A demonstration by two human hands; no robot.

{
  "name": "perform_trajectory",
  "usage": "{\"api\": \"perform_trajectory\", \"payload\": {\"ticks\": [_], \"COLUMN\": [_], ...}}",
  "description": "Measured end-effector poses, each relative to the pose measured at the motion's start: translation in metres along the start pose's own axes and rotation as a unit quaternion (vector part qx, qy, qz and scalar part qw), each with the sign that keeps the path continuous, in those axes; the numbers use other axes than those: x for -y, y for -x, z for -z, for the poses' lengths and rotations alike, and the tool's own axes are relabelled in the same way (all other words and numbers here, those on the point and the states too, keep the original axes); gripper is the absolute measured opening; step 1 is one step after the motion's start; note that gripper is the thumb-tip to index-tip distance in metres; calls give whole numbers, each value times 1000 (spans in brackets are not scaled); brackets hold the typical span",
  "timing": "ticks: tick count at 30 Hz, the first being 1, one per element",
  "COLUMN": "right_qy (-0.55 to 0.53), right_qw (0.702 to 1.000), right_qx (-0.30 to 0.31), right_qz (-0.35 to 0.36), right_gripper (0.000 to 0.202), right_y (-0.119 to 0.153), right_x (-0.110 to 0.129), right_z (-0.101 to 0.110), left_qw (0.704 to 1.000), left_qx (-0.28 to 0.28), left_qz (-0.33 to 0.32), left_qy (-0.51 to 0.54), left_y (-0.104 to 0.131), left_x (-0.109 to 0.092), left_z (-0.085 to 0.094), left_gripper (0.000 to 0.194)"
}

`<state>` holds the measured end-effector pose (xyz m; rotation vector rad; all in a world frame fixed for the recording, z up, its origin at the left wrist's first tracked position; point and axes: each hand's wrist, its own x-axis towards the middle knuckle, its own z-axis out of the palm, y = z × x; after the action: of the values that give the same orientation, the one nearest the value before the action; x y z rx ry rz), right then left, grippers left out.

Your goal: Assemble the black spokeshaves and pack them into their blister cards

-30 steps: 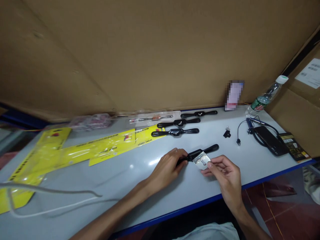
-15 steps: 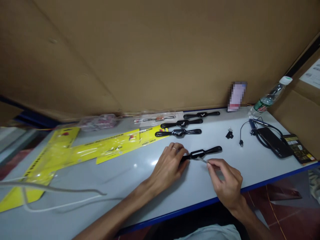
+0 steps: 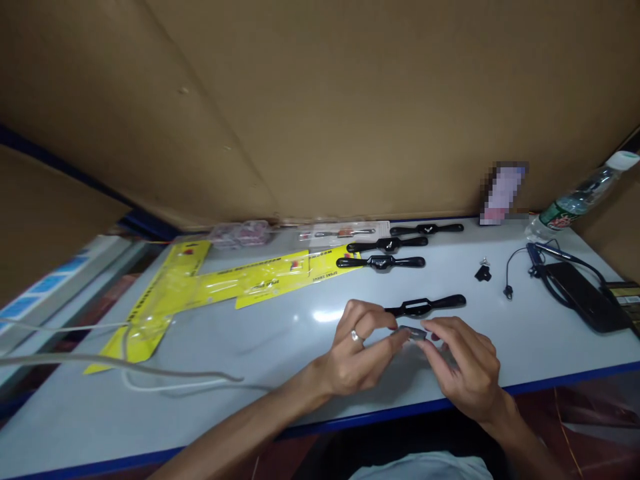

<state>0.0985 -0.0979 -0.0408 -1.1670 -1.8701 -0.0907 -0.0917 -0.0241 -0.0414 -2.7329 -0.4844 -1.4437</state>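
Observation:
Between my two hands is a small flat grey metal blade (image 3: pixel 414 333). My left hand (image 3: pixel 364 347) pinches its left end, and my right hand (image 3: pixel 463 360) has thumb and forefinger at its right end. Just beyond them a black two-handled tool body (image 3: pixel 433 305) lies on the table, its left handle partly hidden behind my left hand. Farther back rest three similar black tools, the nearest one (image 3: pixel 381 262) overlapping a yellow card. Small black and silver parts (image 3: pixel 483 272) lie to the right.
Yellow packaging cards (image 3: pixel 215 285) and clear plastic cover the left side, with a white cable (image 3: pixel 190 369) in front. At right are a bottle (image 3: pixel 565 212), an upright phone (image 3: pixel 503 195), neckband earphones (image 3: pixel 537 272) and a black phone-like slab (image 3: pixel 585 297). A cardboard wall (image 3: pixel 350 113) stands behind.
My left hand has let go of the black tool body and now grips the grey blade with my right hand, nearer to me. The camera view has shifted left.

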Motion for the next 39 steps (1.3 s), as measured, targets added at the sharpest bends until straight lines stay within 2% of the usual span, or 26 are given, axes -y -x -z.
{"api": "perform_trajectory", "payload": {"ticks": [2,7,9,11,14,17,19,21,23,26,29,31,34,37,39], "right_qy": [17,69,74,79,86,95,104,108,91,51,-29,-102,-199,-279,-306], "right_qw": [1000,991,986,981,976,971,970,972,981,992,961,926,872,822,803], "right_qx": [-6,-36,-36,-25,4,15,12,3,-26,-115,-224,-242,-206,-154,-136], "right_qz": [17,112,147,174,200,219,221,211,170,27,-159,-271,-397,-472,-493], "right_gripper": [19,23,21,18,21,22,22,22,25,31,20,9,17,24,26], "right_y": [2,12,10,4,-9,-13,-10,-2,8,24,36,41,47,52,54], "right_x": [-1,-5,-4,-2,2,1,-3,-9,-16,-26,-32,-35,-39,-41,-42], "right_z": [3,12,20,29,43,53,56,55,50,38,28,24,22,21,19], "left_qw": [999,989,984,986,994,993,992,993,994,973,942,931,929,932,936], "left_qx": [-12,-30,-49,-85,-106,-113,-108,-79,-6,151,257,286,290,284,267], "left_qz": [-27,-119,-137,-115,-24,45,65,73,98,171,217,226,229,226,229], "left_qy": [-15,-84,-99,-83,-31,2,20,39,39,16,3,-6,-5,2,0], "left_y": [0,-2,-2,0,2,2,-1,-2,0,8,16,19,20,19,17], "left_x": [-1,-5,-3,1,8,14,15,16,20,29,35,35,32,28,31], "left_z": [5,15,15,13,9,6,4,0,-6,-18,-28,-31,-33,-33,-31], "left_gripper": [15,21,19,10,17,14,14,17,17,21,27,26,21,20,21]}}
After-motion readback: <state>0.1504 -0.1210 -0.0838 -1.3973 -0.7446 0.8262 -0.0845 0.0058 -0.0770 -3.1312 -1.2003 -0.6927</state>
